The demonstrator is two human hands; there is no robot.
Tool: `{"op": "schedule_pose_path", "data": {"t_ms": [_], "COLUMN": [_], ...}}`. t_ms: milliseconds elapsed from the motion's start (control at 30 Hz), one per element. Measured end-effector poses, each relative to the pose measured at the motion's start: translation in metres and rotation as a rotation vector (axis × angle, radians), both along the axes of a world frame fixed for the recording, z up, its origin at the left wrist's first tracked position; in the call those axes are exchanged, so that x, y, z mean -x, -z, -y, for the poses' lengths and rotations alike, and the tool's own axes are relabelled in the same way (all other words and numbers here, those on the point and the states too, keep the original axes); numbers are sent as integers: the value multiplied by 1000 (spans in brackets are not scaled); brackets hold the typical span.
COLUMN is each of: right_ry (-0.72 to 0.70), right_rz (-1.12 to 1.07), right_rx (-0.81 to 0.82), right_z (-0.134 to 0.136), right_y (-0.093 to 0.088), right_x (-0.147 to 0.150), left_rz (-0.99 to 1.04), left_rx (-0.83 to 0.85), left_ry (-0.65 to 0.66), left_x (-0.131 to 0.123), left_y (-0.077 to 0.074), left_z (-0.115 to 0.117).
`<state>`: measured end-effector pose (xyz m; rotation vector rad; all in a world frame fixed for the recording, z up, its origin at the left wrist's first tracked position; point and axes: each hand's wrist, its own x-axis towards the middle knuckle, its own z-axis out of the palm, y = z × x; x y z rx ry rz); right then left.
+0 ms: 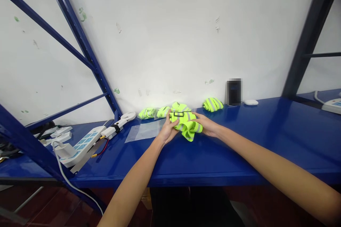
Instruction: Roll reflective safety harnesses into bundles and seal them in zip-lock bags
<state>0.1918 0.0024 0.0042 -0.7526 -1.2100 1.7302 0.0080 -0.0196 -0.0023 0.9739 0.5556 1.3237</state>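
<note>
Hands: both are up front on one bundle. Left hand (168, 129) is curled round the left side with its thumb on the front; right hand (209, 125) is partly closed round the right edge, though some fingertips are tucked out of sight.
Bundle in hand: neon yellow strap (186, 117) with silvery stripes, bunched up between the two hands over the middle of the blue table (239, 145). Can't tell if it touches the tabletop.
Buckle: dark rectangular buckle (178, 114) facing up near the left thumb.
Loose bit: one loop (196, 127) flops out on the near right side, not tucked in with the rest.
Step in hand: my read is two-handed gathering of the strap, tidying in the air, nothing being set down.
Next move calls for: I'd say a steady left pinch by the buckle while the right hand has control of that floppy loop, otherwise the folds could spring apart.
Far side: a bagged yellow bundle (147, 113) sits left of the hands, a rolled yellow bundle (213, 104) right of them, near the wall.
Plastic: clear sheet-like bag (147, 130) lies flat just left of the left hand.
Left end: small white fan (128, 116) and a power strip (86, 143).
</note>
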Motion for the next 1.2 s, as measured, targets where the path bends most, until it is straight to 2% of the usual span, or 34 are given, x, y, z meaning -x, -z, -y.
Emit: {"op": "schedule_pose_path", "data": {"t_ms": [233, 367, 467, 600, 700, 767, 867, 933, 1000, 1200], "right_ry": [-24, -234, -286, -210, -43, 79, 244, 302, 309, 312], "right_rz": [58, -126, -91, 139, 274, 342, 463, 553, 588, 479], "right_rx": [-8, -78, -215, -506, -719, -795, -861, -905, -919, -862], "right_z": [7, 11, 11, 10, 10, 8, 1, -5, -8, -5], "right_y": [-9, -17, -16, -8, -3, -2, 1, 3, 5, 7], "right_x": [-3, -12, -16, -11, -7, -7, -11, -13, -13, -10], "left_rz": [-159, -115, -56, -24, -7, -14, -57, -92, -115, -135], "left_rx": [-51, -115, -122, -87, -77, -77, -62, -47, -35, -37], "left_ry": [47, -40, -107, -130, -118, -102, -36, 16, 47, 69], "left_x": [8, 12, 14, 12, 9, 7, 5, 4, 4, 5], "left_y": [2, 0, 0, 1, 2, 2, 2, 2, 1, 0], "left_z": [-2, -9, -13, -14, -13, -12, -9, -7, -6, -6]}}
